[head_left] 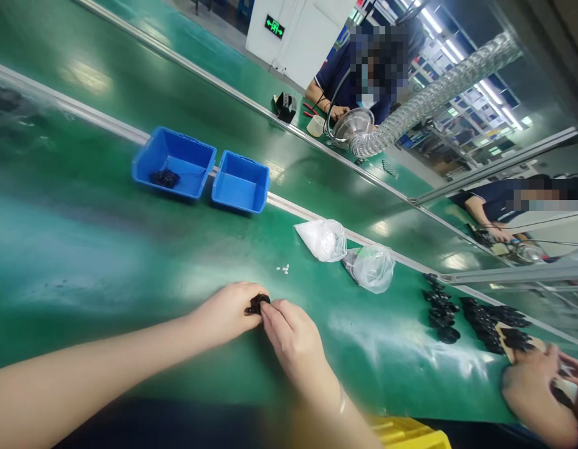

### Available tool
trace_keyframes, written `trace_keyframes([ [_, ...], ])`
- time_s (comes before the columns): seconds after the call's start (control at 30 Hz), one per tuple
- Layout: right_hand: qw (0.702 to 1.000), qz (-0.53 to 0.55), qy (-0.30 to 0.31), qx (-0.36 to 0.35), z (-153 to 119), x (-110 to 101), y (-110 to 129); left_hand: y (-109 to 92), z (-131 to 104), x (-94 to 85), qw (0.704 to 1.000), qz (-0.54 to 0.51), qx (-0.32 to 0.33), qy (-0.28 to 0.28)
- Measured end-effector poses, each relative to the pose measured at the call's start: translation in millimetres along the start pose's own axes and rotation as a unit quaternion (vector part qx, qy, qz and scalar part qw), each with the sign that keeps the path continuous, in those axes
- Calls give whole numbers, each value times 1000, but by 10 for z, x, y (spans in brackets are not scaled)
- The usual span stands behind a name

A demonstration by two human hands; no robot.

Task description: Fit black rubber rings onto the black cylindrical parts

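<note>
Between my hands, just above the green bench (176, 268), is a small black part (257, 304) with a rounded shape; its exact kind is not clear. My left hand (232, 312) is closed around it from the left. From the right, the bunched fingers of my right hand (291, 333) press against its top, and whether they pinch something tiny is hidden. A few small white pieces (285, 269) lie on the bench just beyond my hands.
Two blue bins stand ahead: the left bin (190, 146) holds black pieces. Two clear plastic bags (323, 240) lie to their right. Several black parts (442, 308) cluster farther right, near a co-worker's hands (541, 386). A yellow crate (410, 436) sits below the bench edge. Other people work opposite.
</note>
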State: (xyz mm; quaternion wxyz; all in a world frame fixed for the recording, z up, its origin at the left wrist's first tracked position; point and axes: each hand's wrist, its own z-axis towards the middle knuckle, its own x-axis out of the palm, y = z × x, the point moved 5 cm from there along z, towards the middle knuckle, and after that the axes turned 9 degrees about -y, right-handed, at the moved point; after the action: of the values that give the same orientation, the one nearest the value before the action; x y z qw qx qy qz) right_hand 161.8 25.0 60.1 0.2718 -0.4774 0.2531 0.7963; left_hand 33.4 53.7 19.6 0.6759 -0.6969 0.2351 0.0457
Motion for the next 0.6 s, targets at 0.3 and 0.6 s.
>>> trace_keyframes([
  [0.3, 999, 26, 11, 23, -203, 135, 24, 89, 9, -18, 999, -20, -11, -25],
  [0.6, 1000, 7, 18, 20, -251, 209, -1, 85, 14, -22, 999, -30, -12, -25],
])
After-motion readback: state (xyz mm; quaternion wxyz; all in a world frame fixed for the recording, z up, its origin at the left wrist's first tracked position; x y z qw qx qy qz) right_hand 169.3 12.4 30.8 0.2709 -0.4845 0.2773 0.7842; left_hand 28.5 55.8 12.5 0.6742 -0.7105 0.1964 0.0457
